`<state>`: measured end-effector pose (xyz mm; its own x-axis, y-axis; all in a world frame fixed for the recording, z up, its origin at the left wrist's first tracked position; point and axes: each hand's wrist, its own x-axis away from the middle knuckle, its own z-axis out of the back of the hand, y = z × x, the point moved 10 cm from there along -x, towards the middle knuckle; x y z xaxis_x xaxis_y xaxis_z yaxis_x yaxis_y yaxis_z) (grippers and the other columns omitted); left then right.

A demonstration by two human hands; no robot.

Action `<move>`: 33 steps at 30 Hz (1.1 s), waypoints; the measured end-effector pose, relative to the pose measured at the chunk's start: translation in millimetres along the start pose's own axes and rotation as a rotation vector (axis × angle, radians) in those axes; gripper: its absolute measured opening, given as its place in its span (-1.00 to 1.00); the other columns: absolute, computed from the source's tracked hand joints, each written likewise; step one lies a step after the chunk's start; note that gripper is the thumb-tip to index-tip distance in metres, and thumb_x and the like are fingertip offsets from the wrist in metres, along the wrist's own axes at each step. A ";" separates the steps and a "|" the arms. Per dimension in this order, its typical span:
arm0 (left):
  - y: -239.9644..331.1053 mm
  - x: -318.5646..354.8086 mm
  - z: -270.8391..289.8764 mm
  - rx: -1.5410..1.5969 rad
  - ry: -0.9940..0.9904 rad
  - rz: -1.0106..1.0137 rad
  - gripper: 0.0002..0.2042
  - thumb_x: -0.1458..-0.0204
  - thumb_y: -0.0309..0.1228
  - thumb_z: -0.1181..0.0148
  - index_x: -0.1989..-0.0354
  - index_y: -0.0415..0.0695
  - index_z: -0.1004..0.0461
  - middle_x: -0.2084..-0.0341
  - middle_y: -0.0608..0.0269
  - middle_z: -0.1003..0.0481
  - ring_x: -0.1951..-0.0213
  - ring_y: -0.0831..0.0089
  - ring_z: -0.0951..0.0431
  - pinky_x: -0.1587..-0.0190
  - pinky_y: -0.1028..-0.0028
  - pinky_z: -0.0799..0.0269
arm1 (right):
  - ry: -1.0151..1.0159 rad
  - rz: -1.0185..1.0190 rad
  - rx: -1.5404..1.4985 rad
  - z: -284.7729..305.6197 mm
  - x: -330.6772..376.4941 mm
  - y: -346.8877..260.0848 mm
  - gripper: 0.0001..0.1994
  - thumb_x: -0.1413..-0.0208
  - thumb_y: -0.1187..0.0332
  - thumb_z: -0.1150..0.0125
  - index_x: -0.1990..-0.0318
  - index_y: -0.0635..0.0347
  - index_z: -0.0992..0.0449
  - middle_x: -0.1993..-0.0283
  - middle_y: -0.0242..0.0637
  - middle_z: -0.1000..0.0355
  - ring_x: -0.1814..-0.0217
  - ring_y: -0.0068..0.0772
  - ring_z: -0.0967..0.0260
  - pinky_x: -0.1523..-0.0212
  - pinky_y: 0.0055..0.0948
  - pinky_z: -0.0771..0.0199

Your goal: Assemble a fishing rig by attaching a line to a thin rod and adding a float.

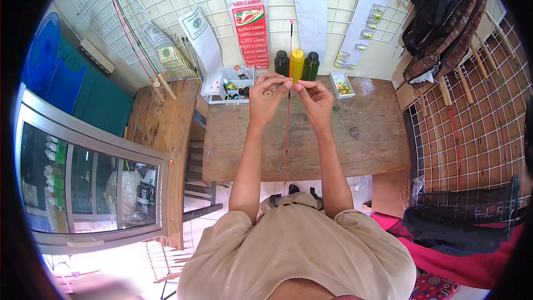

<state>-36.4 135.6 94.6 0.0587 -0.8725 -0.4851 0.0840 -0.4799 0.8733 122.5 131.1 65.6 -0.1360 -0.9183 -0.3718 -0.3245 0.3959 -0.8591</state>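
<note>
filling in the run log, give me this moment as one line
left hand: pinching thin red-and-black rod; right hand: at same rod, contact unclear; beyond: yellow bottle between two dark bottles; surface: wooden table

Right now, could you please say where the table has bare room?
On the table, a broad bare patch lies between the right forearm and the right edge, a narrower one between the left forearm and left edge. The back is crowded: white box, bottles, small tray.

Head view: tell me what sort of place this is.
Probably a fishing-tackle shop or workshop: wooden-handled rods line the right side, small packets are fixed to a white card, and the left hand holds a slim red stick.
</note>
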 end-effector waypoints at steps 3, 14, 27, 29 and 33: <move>1.9 -0.2 -1.4 0.010 0.006 -0.006 -0.81 0.06 -0.34 -0.36 0.31 -0.16 -0.62 0.32 0.30 -0.49 0.26 0.57 -0.42 0.28 0.58 -0.27 | 0.000 -0.013 -0.026 -0.8 0.1 1.9 -0.86 -0.08 0.51 -0.26 0.20 0.33 -0.53 0.27 -0.31 -0.54 0.25 -0.65 -0.44 0.22 -0.66 -0.41; -12.9 -1.4 -4.9 0.034 -0.036 0.121 -0.82 -0.02 -0.39 -0.29 0.26 -0.22 -0.59 0.23 0.25 -0.57 0.36 0.66 -0.43 0.31 0.63 -0.32 | -0.114 -0.110 -0.029 -4.3 -1.3 18.4 -0.87 -0.06 0.53 -0.27 0.22 0.32 -0.54 0.27 -0.37 -0.52 0.26 -0.69 -0.40 0.23 -0.66 -0.40; -23.1 0.1 -14.8 0.158 -0.127 0.217 -0.78 -0.08 -0.38 -0.24 0.16 -0.23 -0.50 0.22 0.22 -0.56 0.30 0.64 -0.49 0.29 0.61 -0.44 | -0.248 -0.225 -0.111 -13.3 -2.2 21.8 -0.65 -0.07 0.57 -0.22 -0.02 0.26 -0.33 0.25 -0.36 -0.46 0.18 -0.60 -0.42 0.11 -0.56 -0.42; -23.4 -1.0 -15.8 0.179 -0.113 0.217 -0.79 -0.07 -0.38 -0.24 0.18 -0.24 -0.51 0.24 0.24 -0.56 0.29 0.63 -0.50 0.28 0.60 -0.43 | -0.252 -0.222 -0.121 -13.2 -2.7 20.2 -0.64 -0.06 0.59 -0.21 -0.03 0.25 -0.32 0.26 -0.36 -0.46 0.18 -0.59 -0.42 0.11 -0.56 -0.43; -22.2 -1.7 -20.6 0.270 -0.107 0.226 -0.79 -0.08 -0.41 -0.22 0.17 -0.27 -0.50 0.22 0.23 -0.56 0.25 0.59 -0.50 0.24 0.55 -0.45 | -0.266 -0.191 -0.146 -11.5 -4.3 21.3 -0.62 -0.04 0.62 -0.20 -0.03 0.25 -0.30 0.26 -0.35 -0.45 0.18 -0.57 -0.43 0.11 -0.55 -0.43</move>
<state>-17.9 149.6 75.1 -0.0597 -0.9572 -0.2833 -0.1856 -0.2682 0.9453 105.4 143.5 52.9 0.1822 -0.9350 -0.3043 -0.4536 0.1947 -0.8697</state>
